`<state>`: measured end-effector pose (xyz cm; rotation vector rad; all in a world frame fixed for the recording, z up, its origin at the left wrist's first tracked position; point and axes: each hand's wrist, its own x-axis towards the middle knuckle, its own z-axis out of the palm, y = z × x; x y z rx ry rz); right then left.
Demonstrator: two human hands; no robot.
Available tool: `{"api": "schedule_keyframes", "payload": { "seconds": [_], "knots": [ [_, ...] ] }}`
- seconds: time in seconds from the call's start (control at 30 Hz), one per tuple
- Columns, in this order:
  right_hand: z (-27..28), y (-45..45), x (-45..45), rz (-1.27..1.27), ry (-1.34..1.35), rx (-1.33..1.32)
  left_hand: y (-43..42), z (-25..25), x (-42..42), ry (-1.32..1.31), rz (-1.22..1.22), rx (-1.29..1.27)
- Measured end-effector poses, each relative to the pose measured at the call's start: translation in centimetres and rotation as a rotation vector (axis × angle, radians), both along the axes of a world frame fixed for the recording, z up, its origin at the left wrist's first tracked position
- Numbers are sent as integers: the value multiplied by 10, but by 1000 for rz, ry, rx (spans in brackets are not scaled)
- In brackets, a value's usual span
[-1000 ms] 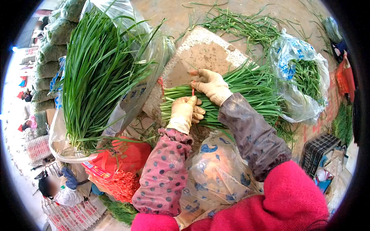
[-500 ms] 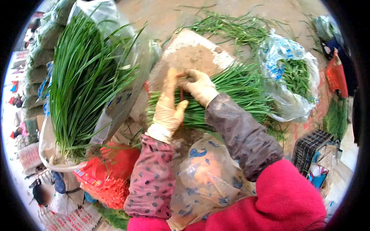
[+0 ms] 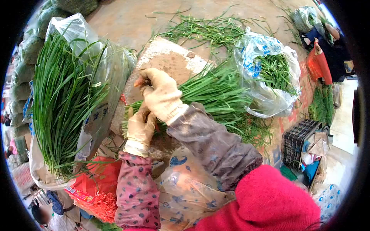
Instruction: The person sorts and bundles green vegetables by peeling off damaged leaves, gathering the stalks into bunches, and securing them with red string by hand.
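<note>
A bunch of garlic chives (image 3: pixel 216 90) lies across a dirt-covered pale board (image 3: pixel 165 63), its leaves pointing right. Over the stem end are both my hands, in pale, soiled gloves. My right hand (image 3: pixel 163 94) is curled above the bunch with its fingertips pinched; what they grip is hidden. Lower down and partly beneath it, my left hand (image 3: pixel 140 127) is bent against the stems, its fingers closed and partly covered by the right. The red strip seen around the bunch earlier is hidden now. A small red scrap (image 3: pixel 123 99) shows at the board's left edge.
A large heap of chives (image 3: pixel 65 104) sits in a plastic bag at left, above a red bag (image 3: pixel 96 177). Another clear bag (image 3: pixel 269 104) of greens stands at right. Loose leaves (image 3: pixel 204 30) litter the floor behind the board. A black crate (image 3: pixel 296 142) is at lower right.
My right hand has swung left and crossed over my left hand, which has drawn lower. The red strip around the bunch has gone out of sight. The whole view has shifted slightly.
</note>
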<state>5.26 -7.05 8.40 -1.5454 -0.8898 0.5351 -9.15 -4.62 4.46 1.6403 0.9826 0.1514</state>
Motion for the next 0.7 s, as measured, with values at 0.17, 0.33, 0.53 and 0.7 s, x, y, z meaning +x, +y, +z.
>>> {"api": "schedule_keyframes", "payload": {
  "seconds": [0.17, 0.33, 0.53, 0.7],
  "knots": [
    [-37, 25, 6, 36, -66, -197, -19, -44, 12, 84, 30, 923],
    [-9, -31, 8, 449, -454, -88, -25, -53, 16, 21, 104, 944],
    [-10, -84, 96, 805, -1064, -575, -35, -51, 18, 0, 226, 914],
    [-28, -97, 127, 591, -1046, -897, -43, -76, 19, -677, 481, 20]
  ]
}}
